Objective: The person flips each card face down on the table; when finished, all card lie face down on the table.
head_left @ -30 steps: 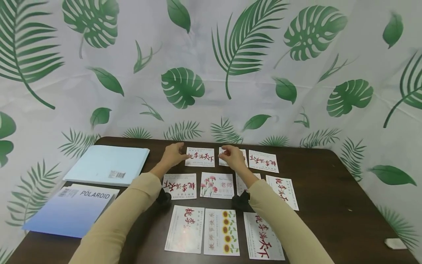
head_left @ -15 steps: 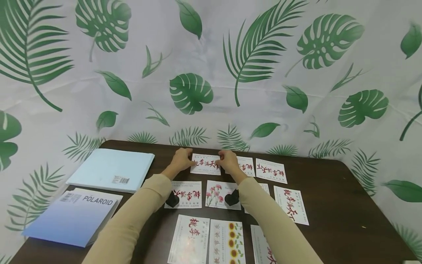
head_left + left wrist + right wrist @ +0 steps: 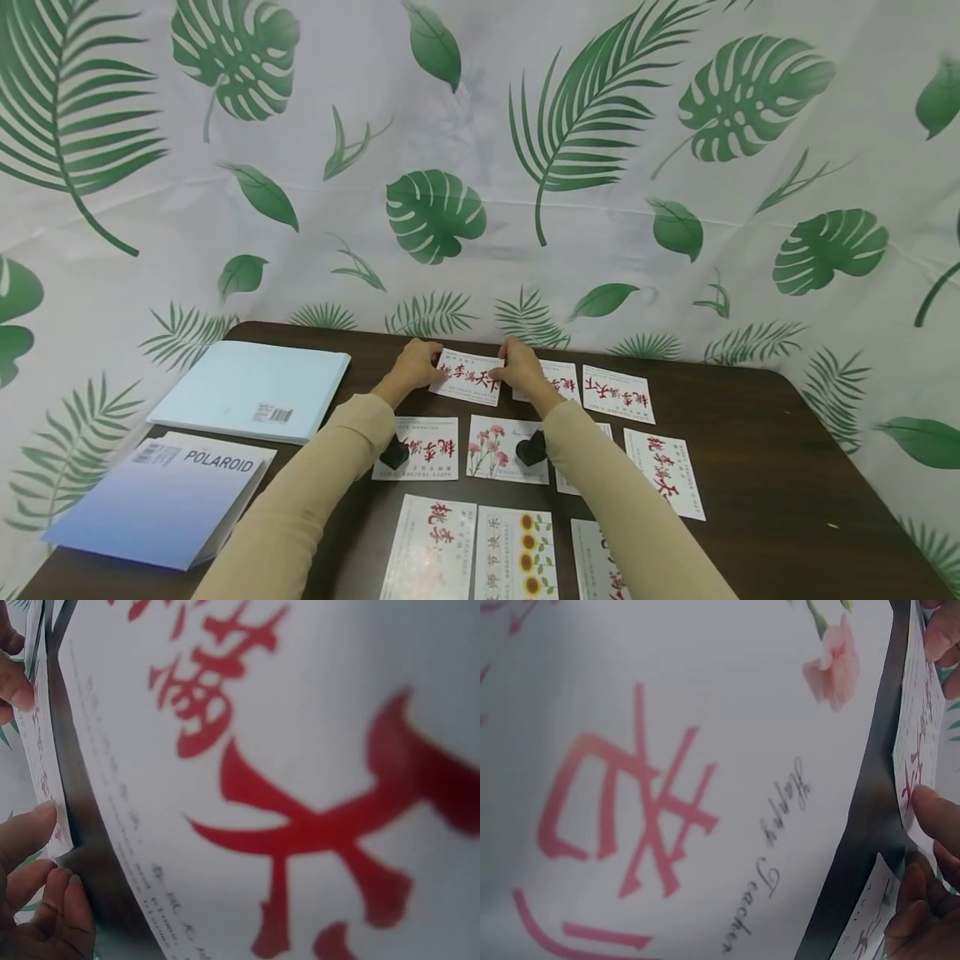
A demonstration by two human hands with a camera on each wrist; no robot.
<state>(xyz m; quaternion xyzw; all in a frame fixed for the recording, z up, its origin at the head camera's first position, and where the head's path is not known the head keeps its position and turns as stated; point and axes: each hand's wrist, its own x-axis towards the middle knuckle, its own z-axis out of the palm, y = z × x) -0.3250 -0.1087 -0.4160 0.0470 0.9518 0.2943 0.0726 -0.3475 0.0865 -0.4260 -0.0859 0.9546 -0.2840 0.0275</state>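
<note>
At the back of the table, a white greeting card (image 3: pixel 468 377) with red Chinese characters is held between both hands. My left hand (image 3: pixel 414 365) pinches its left edge, the thumb on the printed face. On the opposite edge, my right hand (image 3: pixel 522 367) pinches it, thumb on top and fingers curled at the side. In the left wrist view the left thumb lies on the card's end (image 3: pixel 46 761). Beside the right hand is another red-lettered card (image 3: pixel 562 381), partly covered by that hand. A carnation card (image 3: pixel 487 450) lies in front, partly hidden by the right wrist's black camera.
More cards lie in rows, including a sunflower card (image 3: pixel 534 554) and a red-lettered card (image 3: pixel 663 471) at right. A pale blue book (image 3: pixel 255 387) and a blue POLAROID folder (image 3: pixel 161 500) occupy the table's left side. A leaf-patterned cloth (image 3: pixel 480 283) hangs behind the table (image 3: pixel 765 467).
My right hand has moved left from the middle back card to the left one, and the left hand has closed in on its other edge. That card has turned slightly clockwise. The head view has shifted.
</note>
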